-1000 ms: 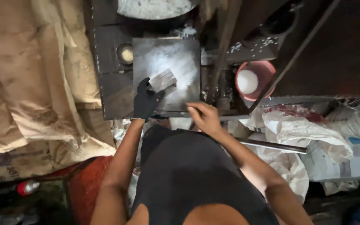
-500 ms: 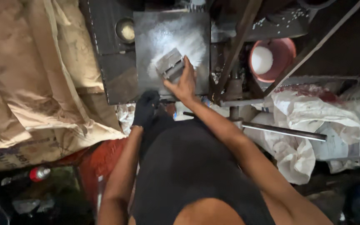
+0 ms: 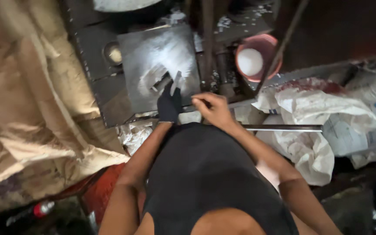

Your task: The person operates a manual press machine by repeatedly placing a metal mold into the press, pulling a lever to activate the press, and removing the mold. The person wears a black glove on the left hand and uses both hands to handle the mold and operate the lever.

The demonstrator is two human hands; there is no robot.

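A dark square metal plate (image 3: pixel 153 52) dusted with white powder lies in front of me. My left hand (image 3: pixel 169 104) wears a black glove and reaches onto the plate's near edge. Its fingertips pinch a small flat grey metal piece (image 3: pixel 177 80) that stands up from the powder. A rectangular mark (image 3: pixel 156 82) shows in the powder just left of it. My right hand (image 3: pixel 212 109) is bare, with curled fingers, at the plate's front right corner. Whether it holds anything small cannot be seen.
A pink bowl (image 3: pixel 266 45) of white powder sits right of the plate, beside a dark upright bar (image 3: pixel 208 43). Crumpled white sacks (image 3: pixel 310 109) and a metal rod (image 3: pixel 283 128) lie at right. Brown sacking (image 3: pixel 27 100) fills the left; a red bottle (image 3: pixel 40 209) lies low left.
My right hand has pulled back from the piece on the plate to the front edge. The gloved left hand has moved forward onto the plate and taken the piece.
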